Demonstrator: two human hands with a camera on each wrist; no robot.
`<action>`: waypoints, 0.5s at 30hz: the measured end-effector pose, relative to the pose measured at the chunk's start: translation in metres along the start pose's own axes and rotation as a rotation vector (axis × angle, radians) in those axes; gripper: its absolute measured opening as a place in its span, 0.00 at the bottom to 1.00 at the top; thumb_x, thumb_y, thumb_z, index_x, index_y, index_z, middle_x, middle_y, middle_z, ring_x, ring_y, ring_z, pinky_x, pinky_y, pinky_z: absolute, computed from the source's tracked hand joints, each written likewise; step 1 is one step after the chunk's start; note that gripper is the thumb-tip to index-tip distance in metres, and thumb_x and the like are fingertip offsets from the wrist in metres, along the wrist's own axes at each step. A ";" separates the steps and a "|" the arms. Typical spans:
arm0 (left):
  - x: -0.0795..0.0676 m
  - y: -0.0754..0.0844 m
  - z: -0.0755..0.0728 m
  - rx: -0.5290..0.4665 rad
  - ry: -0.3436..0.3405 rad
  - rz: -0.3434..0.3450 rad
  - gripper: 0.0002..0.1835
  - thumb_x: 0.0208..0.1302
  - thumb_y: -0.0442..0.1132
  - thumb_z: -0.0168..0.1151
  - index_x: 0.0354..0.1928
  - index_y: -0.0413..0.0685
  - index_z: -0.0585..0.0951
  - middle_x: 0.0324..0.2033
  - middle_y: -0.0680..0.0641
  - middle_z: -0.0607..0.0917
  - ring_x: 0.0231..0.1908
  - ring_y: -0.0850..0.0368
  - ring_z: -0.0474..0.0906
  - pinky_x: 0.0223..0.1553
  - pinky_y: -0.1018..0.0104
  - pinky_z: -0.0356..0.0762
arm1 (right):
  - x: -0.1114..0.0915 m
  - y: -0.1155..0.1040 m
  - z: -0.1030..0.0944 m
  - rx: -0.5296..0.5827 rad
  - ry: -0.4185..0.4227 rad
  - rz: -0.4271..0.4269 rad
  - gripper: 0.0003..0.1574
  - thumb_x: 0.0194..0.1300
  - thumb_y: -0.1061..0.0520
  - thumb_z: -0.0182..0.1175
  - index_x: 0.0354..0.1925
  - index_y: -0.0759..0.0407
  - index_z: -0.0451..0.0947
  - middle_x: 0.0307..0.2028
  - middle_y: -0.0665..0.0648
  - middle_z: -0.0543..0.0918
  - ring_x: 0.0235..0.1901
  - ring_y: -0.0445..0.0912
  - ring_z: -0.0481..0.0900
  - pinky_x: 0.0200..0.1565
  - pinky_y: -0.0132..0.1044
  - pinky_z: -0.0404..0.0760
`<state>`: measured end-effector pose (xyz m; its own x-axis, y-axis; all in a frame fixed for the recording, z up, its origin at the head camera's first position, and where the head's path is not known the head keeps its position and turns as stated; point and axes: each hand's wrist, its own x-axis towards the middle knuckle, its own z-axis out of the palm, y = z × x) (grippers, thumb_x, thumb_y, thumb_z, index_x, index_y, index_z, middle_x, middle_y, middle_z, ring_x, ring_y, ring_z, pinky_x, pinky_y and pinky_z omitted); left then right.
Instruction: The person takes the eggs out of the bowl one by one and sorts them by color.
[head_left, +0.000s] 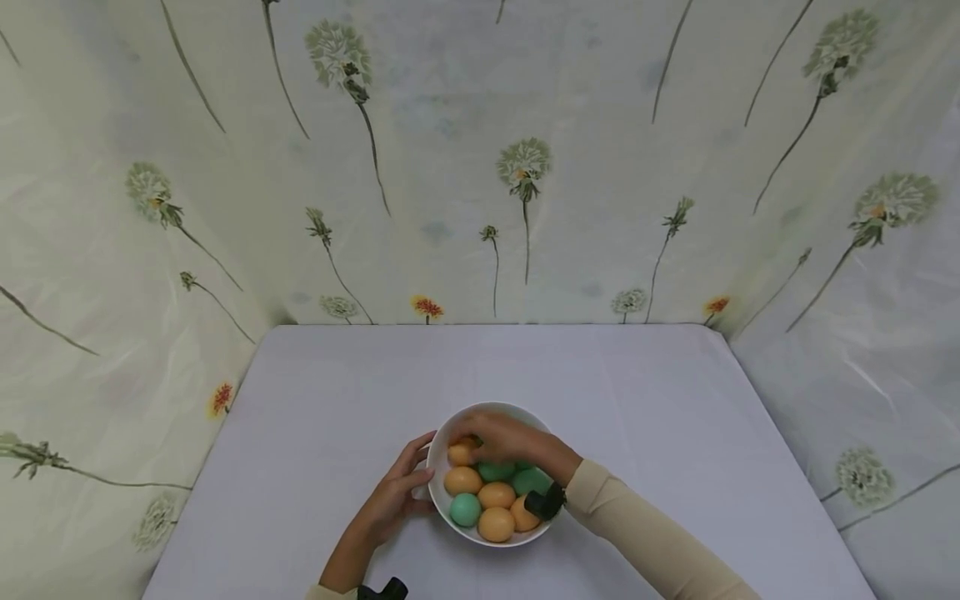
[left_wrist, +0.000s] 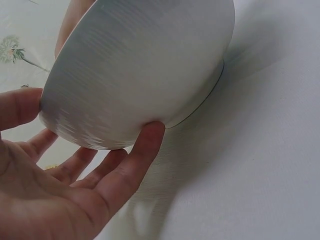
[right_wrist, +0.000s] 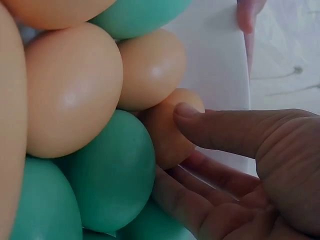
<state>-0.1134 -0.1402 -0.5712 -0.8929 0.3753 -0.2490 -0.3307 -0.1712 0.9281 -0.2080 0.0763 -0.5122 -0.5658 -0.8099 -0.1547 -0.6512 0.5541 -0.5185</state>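
Inside the bowl (left_wrist: pixel 150 65) the left hand (head_left: pixel 392 497) holds, the right hand (head_left: pixel 502 436) pinches a smooth orange egg (right_wrist: pixel 166 131).

White tabletop (head_left: pixel 637 400) bordered at back and both sides by pale sheeting (head_left: pixel 442 92). Sheeting printed with long-stemmed green dandelion heads (head_left: pixel 524 161); red-orange blooms (head_left: pixel 428 307) scattered near its lower edge, beside tabletop.

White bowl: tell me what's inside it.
Orange eggs and green eggs lie in the bowl, one orange egg pinched by the right hand. That hand and its wrist hide some contents, and the upper eggs hide whatever lies beneath them.
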 end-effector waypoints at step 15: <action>0.000 0.001 0.002 0.001 0.015 0.012 0.33 0.74 0.40 0.52 0.77 0.55 0.55 0.74 0.35 0.54 0.69 0.31 0.59 0.51 0.40 0.79 | 0.004 0.000 0.007 0.021 -0.078 0.007 0.22 0.63 0.63 0.67 0.56 0.55 0.83 0.54 0.50 0.84 0.57 0.45 0.77 0.62 0.42 0.75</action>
<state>-0.1132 -0.1387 -0.5695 -0.9013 0.3593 -0.2421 -0.3197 -0.1743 0.9314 -0.2067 0.0714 -0.5188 -0.5286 -0.8192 -0.2227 -0.6366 0.5560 -0.5343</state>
